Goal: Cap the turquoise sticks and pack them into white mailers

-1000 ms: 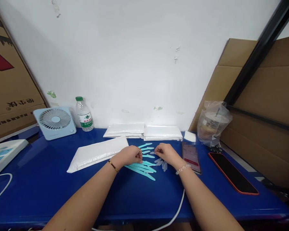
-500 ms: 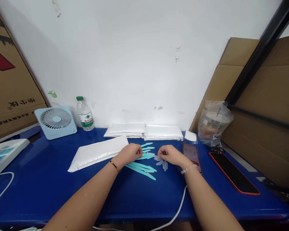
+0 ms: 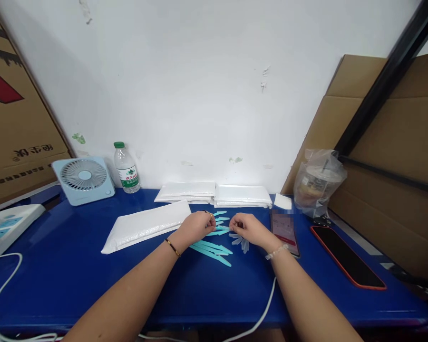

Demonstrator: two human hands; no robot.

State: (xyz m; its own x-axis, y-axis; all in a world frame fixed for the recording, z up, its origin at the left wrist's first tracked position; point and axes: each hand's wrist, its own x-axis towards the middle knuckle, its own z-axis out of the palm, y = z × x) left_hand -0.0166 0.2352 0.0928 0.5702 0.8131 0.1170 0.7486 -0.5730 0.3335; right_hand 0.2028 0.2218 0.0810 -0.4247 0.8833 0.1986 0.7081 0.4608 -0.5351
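In the head view, my left hand [image 3: 199, 225] is closed in a pinch on the handle of a teal eyebrow razor [image 3: 220, 231], whose tip points right. My right hand [image 3: 248, 230] has its thumb and fingers pinched at that tip, on a small clear cap mostly hidden by the fingers. Below my right hand lie several loose clear plastic caps [image 3: 245, 245] in a fan. More teal eyebrow razors [image 3: 212, 249] are spread on the blue table [image 3: 199, 294], some below my left hand and others just beyond it.
A white padded mailer [image 3: 146, 225] lies left of my hands, and stacked mailers [image 3: 185, 191] sit along the wall. Farther left are a fan [image 3: 83, 180] and a water bottle [image 3: 127, 173]. On the right are two phones [image 3: 345, 256] and a bagged drink cup [image 3: 319, 183].
My right hand has moved slightly left, from above the loose clear caps to the tip of the razor. My left hand has shifted a little to the right, still pinching the razor.
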